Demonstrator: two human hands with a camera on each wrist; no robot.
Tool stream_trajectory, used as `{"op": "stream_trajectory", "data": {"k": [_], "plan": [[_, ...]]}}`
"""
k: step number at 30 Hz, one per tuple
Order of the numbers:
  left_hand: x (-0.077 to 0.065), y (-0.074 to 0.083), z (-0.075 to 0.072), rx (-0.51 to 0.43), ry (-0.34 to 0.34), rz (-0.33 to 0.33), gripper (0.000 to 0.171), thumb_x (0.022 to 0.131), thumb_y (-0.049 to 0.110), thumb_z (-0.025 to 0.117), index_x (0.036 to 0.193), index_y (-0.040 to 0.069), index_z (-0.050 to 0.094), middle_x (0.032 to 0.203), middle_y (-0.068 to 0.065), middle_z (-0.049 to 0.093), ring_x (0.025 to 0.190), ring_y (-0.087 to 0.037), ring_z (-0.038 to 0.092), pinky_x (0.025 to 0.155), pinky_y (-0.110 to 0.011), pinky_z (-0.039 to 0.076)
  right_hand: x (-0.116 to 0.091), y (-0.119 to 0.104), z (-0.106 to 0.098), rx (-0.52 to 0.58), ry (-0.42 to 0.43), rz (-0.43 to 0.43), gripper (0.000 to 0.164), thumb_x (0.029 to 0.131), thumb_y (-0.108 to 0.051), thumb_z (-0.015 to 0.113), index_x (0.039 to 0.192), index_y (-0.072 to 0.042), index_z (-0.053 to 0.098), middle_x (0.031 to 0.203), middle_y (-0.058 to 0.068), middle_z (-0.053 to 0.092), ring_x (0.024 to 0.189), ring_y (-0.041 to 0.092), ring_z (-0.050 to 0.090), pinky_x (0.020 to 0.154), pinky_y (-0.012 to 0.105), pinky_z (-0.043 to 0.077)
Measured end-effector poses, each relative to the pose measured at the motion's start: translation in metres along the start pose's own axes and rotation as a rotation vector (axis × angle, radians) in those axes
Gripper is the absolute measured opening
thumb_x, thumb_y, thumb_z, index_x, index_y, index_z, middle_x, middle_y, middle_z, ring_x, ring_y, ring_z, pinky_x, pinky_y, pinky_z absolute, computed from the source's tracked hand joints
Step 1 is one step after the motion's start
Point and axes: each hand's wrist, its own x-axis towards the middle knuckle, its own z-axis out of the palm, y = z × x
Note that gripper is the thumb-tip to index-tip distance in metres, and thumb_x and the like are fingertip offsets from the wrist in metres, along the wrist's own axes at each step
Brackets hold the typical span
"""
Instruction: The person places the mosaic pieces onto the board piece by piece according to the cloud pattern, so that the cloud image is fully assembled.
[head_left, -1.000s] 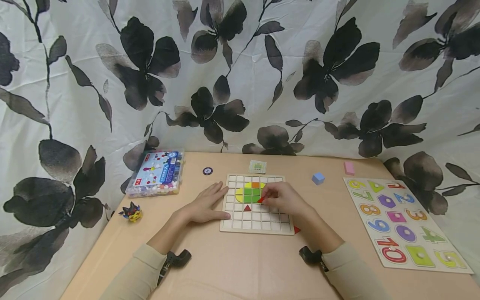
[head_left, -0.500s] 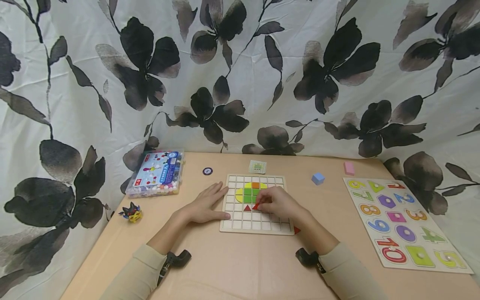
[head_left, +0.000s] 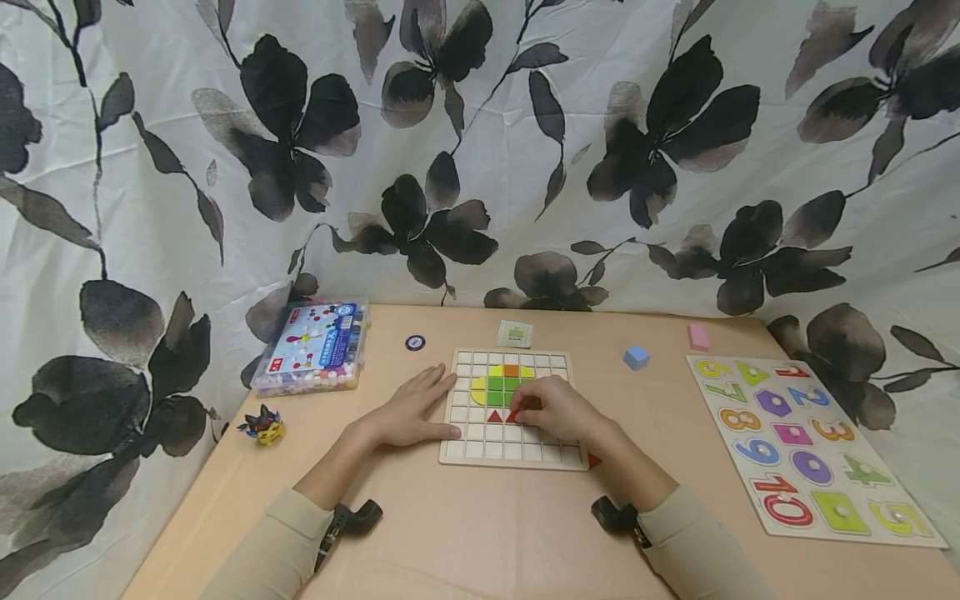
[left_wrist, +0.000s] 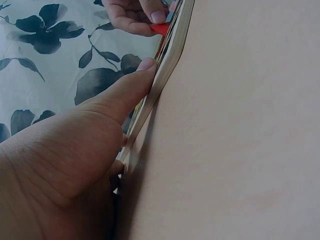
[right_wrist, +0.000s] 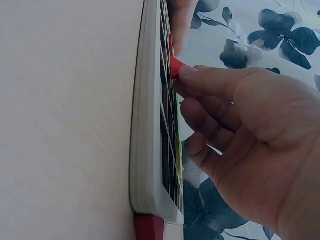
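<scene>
A white grid board (head_left: 480, 451) lies on the table, holding green square tiles (head_left: 502, 392), yellow curved tiles (head_left: 478, 390), an orange tile (head_left: 512, 370) and a red triangle tile (head_left: 495, 416). My right hand (head_left: 558, 407) pinches a second red triangle tile (right_wrist: 176, 66) between thumb and finger, at the board beside the first red one. At the board's left edge rests my left hand (head_left: 408, 410), fingers extended and thumb (left_wrist: 145, 65) on the rim. Another red piece (head_left: 594, 460) lies by the board's lower right corner, partly hidden by the right wrist.
Behind the board lies a small card (head_left: 515, 333), with a round disc (head_left: 415, 342) to its left. A plastic case (head_left: 311, 348) and a small figurine (head_left: 264, 424) stand left. Right are a blue block (head_left: 636, 357), a pink block (head_left: 698, 337) and a number puzzle board (head_left: 813, 450).
My right hand has moved the pinched red triangle down and slightly left, from beside the green tiles to beside the other red triangle. The left hand has stayed put.
</scene>
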Motion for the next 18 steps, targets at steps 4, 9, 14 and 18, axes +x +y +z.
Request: {"op": "stream_trajectory", "data": {"k": [4,9,14,18], "plan": [[0.0000,0.0008,0.0000,-0.001,-0.002,0.002,0.102,0.091,0.067,0.067,0.167,0.015,0.023,0.176,-0.017,0.006,0.163,-0.038,0.003,0.129,-0.062,0.008,-0.0002,0.0012,0.0010,-0.012,0.006,-0.008,0.012,0.090,-0.008,0.081,0.095,-0.017,0.077,0.083,-0.009,0.068,0.083,0.013,0.060,0.074,0.024,0.051],[-0.0002,0.0014,0.0000,0.000,-0.002,-0.001,0.102,0.091,0.067,0.067,0.167,0.015,0.023,0.176,-0.016,0.005,0.163,-0.038,0.002,0.130,-0.062,0.008,-0.0003,0.0020,0.0012,-0.025,0.008,-0.018,0.013,0.089,-0.007,0.081,0.096,-0.016,0.076,0.080,-0.009,0.065,0.079,0.011,0.058,0.070,0.023,0.050],[-0.0008,0.0020,-0.0008,0.000,-0.004,-0.004,0.102,0.091,0.067,0.067,0.167,0.015,0.023,0.176,-0.016,0.005,0.163,-0.038,0.002,0.130,-0.062,0.008,-0.0004,0.0013,0.0005,-0.044,-0.001,-0.009,0.012,0.090,-0.007,0.081,0.097,-0.016,0.076,0.080,-0.009,0.065,0.078,0.011,0.057,0.068,0.023,0.048],[-0.0013,0.0027,-0.0014,-0.007,-0.006,-0.002,0.102,0.091,0.066,0.068,0.167,0.015,0.023,0.176,-0.016,0.005,0.163,-0.038,0.002,0.130,-0.062,0.007,-0.0004,0.0008,0.0006,-0.068,-0.005,0.000,0.012,0.090,-0.009,0.081,0.099,-0.016,0.077,0.081,-0.009,0.065,0.080,0.012,0.057,0.069,0.024,0.048]]}}
